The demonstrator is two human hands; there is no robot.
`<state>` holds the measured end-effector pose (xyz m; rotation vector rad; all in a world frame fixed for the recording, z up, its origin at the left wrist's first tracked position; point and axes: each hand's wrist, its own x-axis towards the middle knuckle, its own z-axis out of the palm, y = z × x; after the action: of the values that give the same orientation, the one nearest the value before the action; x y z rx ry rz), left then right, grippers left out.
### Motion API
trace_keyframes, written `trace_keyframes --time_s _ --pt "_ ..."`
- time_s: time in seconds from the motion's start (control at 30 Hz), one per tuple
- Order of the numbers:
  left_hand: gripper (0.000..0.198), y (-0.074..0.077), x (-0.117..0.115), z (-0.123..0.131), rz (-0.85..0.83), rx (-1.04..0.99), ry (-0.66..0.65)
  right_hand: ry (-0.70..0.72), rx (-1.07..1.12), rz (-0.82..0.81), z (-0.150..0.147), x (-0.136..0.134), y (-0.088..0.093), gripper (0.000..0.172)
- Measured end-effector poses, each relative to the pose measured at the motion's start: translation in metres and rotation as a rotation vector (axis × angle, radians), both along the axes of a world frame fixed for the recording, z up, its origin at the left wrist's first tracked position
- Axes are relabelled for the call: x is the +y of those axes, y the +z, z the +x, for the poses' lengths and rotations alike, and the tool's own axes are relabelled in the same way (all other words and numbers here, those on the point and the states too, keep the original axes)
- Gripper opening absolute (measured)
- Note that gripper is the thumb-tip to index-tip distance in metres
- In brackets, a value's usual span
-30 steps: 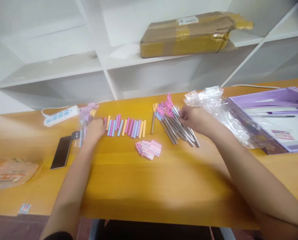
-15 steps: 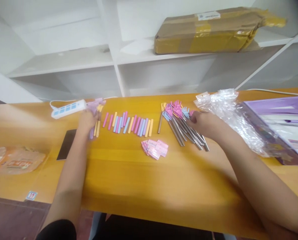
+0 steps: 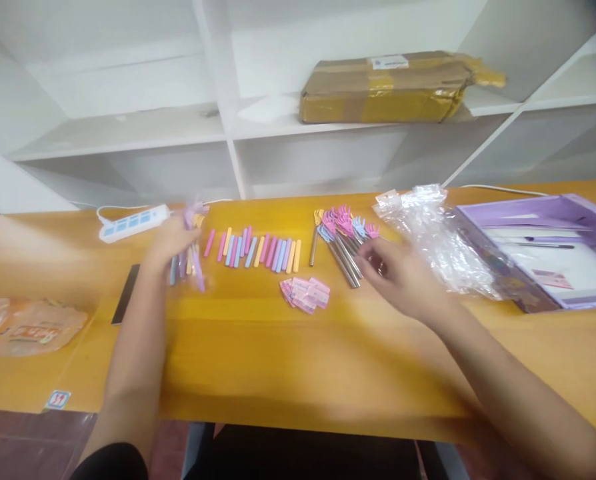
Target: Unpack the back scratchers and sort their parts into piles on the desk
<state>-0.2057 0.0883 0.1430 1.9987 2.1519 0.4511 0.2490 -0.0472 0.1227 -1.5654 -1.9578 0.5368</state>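
Note:
My left hand (image 3: pixel 171 239) is closed on a purple item (image 3: pixel 196 263), blurred by motion, above several sticks at the left end of the row. My right hand (image 3: pixel 391 270) is over the metal rods at the right of the pile; its fingers are curled and smeared, and whether they hold a rod is unclear. The pile has silver rods (image 3: pixel 345 263) topped by pink, blue and yellow claw-shaped heads (image 3: pixel 345 219). Between the hands lies a row of pink, blue, purple and yellow sticks (image 3: pixel 251 250). Small pink cards (image 3: pixel 305 293) lie in front of it.
A white power strip (image 3: pixel 134 223) and dark flat object (image 3: pixel 127 295) are at left, with an orange-printed bag (image 3: pixel 38 327) farther left. Clear plastic bags (image 3: pixel 438 240) and a purple box (image 3: pixel 533 267) stand right. A taped carton (image 3: pixel 383 90) is on the shelf.
The view has shifted, showing more of the purple box. My left hand has lifted a purple item off the sticks. My right hand has moved down and toward me from the claw heads.

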Motion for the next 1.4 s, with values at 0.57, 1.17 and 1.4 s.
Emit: trace_keyframes --time_s 0.57,1.17,1.4 --pt "0.054 -0.094 -0.139 0.178 -0.52 -0.93 -0.761 0.085 0.761 -0.084 -0.049 -0.022 -0.084 0.054" --pt "0.059 -0.115 -0.141 0.18 -0.55 -1.008 -0.736 0.092 0.258 0.425 -0.025 -0.014 -0.092 0.015" --pt "0.06 -0.113 -0.139 0.182 -0.521 -1.058 -0.721 0.153 0.406 0.207 -0.017 -0.012 -0.082 0.008"
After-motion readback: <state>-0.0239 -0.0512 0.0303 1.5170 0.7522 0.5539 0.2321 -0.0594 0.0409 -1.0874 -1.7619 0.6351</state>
